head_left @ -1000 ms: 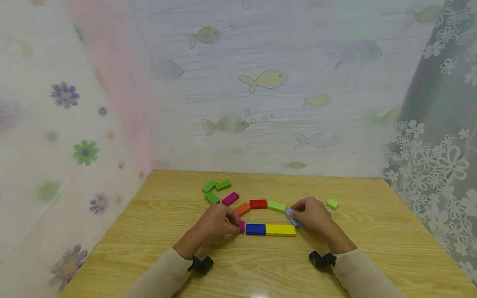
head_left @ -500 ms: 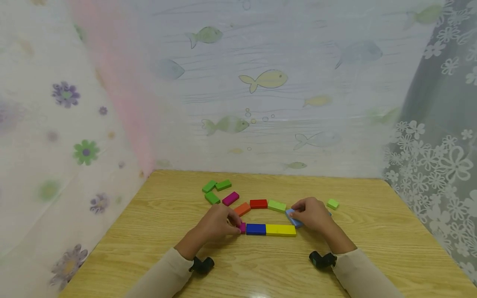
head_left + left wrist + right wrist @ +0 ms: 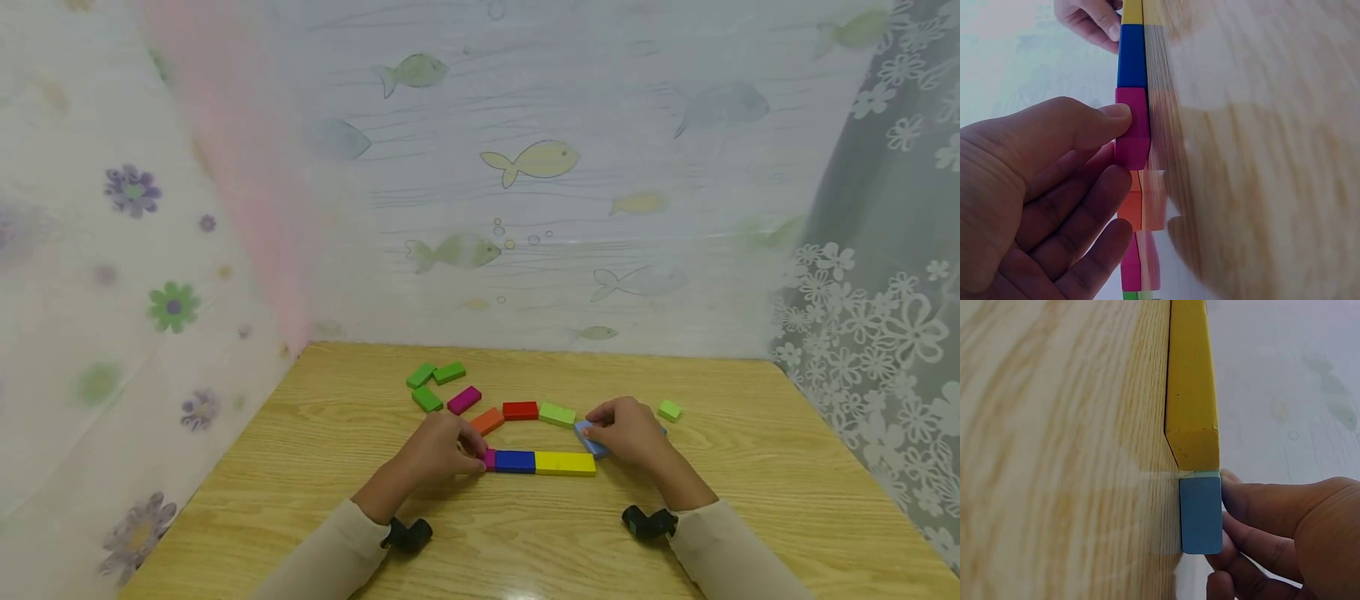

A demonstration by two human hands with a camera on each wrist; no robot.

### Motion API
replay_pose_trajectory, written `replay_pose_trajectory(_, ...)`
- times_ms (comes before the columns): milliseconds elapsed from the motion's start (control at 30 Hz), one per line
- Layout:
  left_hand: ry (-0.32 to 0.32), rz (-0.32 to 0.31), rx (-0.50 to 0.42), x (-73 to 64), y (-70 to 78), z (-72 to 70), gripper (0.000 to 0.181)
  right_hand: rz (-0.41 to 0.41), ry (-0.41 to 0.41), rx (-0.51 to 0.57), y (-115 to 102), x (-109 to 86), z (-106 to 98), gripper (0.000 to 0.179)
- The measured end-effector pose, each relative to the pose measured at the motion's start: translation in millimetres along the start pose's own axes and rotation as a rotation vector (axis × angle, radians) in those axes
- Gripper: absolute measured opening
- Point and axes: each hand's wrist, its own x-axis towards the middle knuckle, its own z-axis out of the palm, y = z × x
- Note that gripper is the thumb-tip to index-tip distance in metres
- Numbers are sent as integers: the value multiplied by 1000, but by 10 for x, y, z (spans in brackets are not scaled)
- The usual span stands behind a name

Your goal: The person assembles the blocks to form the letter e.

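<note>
My left hand (image 3: 435,448) pinches a magenta block (image 3: 1132,128) between thumb and fingers, its end against the dark blue block (image 3: 514,462) in the left wrist view. That blue block lies in line with a longer yellow block (image 3: 566,463). Beyond them, an orange block (image 3: 487,422), a red block (image 3: 520,410) and a lime green block (image 3: 557,414) form an arc. At the arc's right end my right hand (image 3: 628,435) holds a slanted light blue block (image 3: 1202,515) near the yellow block's end. Fingers partly hide both held blocks.
Several green blocks (image 3: 427,398) lie at the back left, with another magenta block (image 3: 464,400) near them. A small lime block (image 3: 670,410) sits right of my right hand. A bluish piece (image 3: 663,431) peeks out behind that hand. Everything lies on a wooden table (image 3: 517,533).
My left hand has moved the magenta block slightly right, closing the small gap to the dark blue block. My right hand and the light blue block stay in place.
</note>
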Motion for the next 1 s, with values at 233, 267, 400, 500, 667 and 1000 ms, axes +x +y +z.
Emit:
replay_pose_trajectory(233,-4,-14,-13,-8,12,-2,11,5,2,1,2,1,2,26)
replay_pose_trajectory(267,-4,-16,-15,-9,14,-3,11,5,3,0,5,3,3,26)
replay_pose_trajectory(400,-5,-24,-13,-9,14,2,12,4,5,-4,15,8,6,25)
replay_pose_trajectory(500,-3,-24,-9,-6,11,4,12,3,4,-4,19,11,6,25)
replay_pose_trajectory(667,-3,-21,-8,-13,20,3,12,2,4,-2,10,3,2,26)
replay_pose_trajectory(1000,-6,-20,-12,-22,43,-3,13,0,1,3,2,-14,-5,25)
